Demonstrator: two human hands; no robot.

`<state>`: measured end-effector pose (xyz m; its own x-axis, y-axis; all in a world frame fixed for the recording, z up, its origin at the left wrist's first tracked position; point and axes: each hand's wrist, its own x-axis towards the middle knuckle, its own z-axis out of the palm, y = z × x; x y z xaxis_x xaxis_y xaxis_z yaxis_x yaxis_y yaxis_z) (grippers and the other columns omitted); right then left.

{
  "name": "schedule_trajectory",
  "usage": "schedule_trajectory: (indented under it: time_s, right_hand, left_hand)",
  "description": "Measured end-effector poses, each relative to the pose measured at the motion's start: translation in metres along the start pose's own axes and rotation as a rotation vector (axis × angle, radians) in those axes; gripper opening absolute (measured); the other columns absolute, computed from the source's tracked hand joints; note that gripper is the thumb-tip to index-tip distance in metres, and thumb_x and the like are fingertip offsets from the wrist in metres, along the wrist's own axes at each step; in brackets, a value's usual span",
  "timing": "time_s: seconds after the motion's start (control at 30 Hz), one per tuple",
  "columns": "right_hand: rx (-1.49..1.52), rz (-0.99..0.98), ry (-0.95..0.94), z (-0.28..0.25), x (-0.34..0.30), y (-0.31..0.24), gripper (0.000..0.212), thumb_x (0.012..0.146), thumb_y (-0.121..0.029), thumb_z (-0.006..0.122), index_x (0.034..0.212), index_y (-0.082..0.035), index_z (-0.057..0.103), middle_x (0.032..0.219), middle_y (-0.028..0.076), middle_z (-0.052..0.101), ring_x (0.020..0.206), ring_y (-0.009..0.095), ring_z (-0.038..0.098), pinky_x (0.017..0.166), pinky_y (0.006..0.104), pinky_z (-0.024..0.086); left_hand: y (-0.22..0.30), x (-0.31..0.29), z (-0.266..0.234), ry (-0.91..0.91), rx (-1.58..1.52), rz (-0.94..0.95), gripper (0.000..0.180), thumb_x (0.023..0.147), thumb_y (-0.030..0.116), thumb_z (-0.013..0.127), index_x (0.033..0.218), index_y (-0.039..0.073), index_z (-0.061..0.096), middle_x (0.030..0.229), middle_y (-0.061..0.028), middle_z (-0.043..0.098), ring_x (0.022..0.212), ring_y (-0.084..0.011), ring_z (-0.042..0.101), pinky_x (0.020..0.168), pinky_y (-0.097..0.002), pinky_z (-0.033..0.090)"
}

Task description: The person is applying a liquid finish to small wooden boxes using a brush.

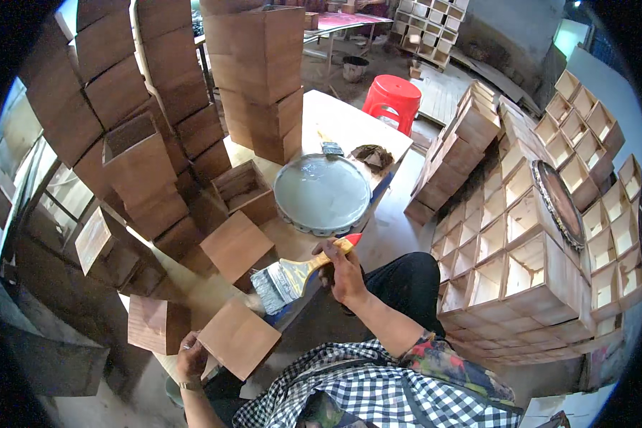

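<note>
In my right hand (pixel 344 274) is a wide paintbrush (pixel 292 278), its yellow handle tipped red and its bristles coated whitish. The bristles hang just above a small brown wooden box (pixel 240 339). My left hand (pixel 190 357) grips that box by its left side, with some fingers hidden behind it. Another wooden box (pixel 237 246) lies just beyond the brush, and one (pixel 157 324) stands left of the held box. Past the brush is a round tub (pixel 314 230) full of pale, milky liquid. A second brush (pixel 331 148) rests at its far rim.
Tall stacks of brown boxes (pixel 253 57) rise at the table's far left. An open box (pixel 244 187) sits left of the tub, a dark brown clump (pixel 372 157) right of it. Beyond the table (pixel 335 114) stands a red stool (pixel 394 100). Stacked open-fronted boxes (pixel 542 303) fill the right.
</note>
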<state>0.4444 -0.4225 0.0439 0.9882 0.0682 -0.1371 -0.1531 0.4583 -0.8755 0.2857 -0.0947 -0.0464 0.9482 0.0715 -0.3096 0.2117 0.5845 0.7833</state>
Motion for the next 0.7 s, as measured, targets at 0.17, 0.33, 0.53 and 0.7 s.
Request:
schedule_trajectory:
  time_s: [0.17,0.33,0.53,0.7]
  right_hand:
    - [-0.006,-0.011,0.025,-0.001,-0.002,0.001,0.016,0.083,-0.025,0.051,0.084,-0.009,0.051,0.071,0.002,0.055,0.043,0.007,0.046,0.034,0.0182,0.034]
    - [0.023,0.043,0.034,-0.001,-0.004,0.001,0.018,0.082,-0.026,0.052,0.080,-0.008,0.052,0.068,0.002,0.055,0.042,0.007,0.045,0.034,0.0186,0.034]
    - [-0.014,0.026,0.035,-0.007,-0.001,0.009,0.020,0.082,-0.027,0.052,0.076,-0.009,0.052,0.061,0.002,0.053,0.040,0.007,0.044,0.033,0.0192,0.032]
    - [-0.168,-0.170,0.083,-0.020,0.009,0.033,0.021,0.083,-0.030,0.050,0.074,-0.010,0.051,0.057,0.000,0.050,0.040,0.007,0.044,0.033,0.0191,0.031]
  left_hand:
    - [-0.004,-0.001,-0.004,-0.051,0.003,0.055,0.004,0.081,0.005,0.051,0.081,0.001,0.051,0.088,-0.0081,0.056,0.082,-0.0175,0.053,0.075,-0.0274,0.042]
    - [-0.006,-0.002,-0.001,0.045,0.096,0.066,0.006,0.083,0.005,0.051,0.078,0.001,0.050,0.082,-0.0058,0.055,0.078,-0.0132,0.051,0.073,-0.0242,0.041]
    - [-0.010,-0.002,0.008,0.059,0.194,0.135,0.009,0.083,0.006,0.051,0.075,0.002,0.050,0.079,-0.0034,0.054,0.073,-0.0107,0.050,0.069,-0.0222,0.041]
    - [-0.013,0.005,0.008,0.065,0.229,0.056,0.008,0.083,0.005,0.051,0.076,0.002,0.050,0.079,-0.0039,0.054,0.073,-0.0114,0.051,0.068,-0.0226,0.042]
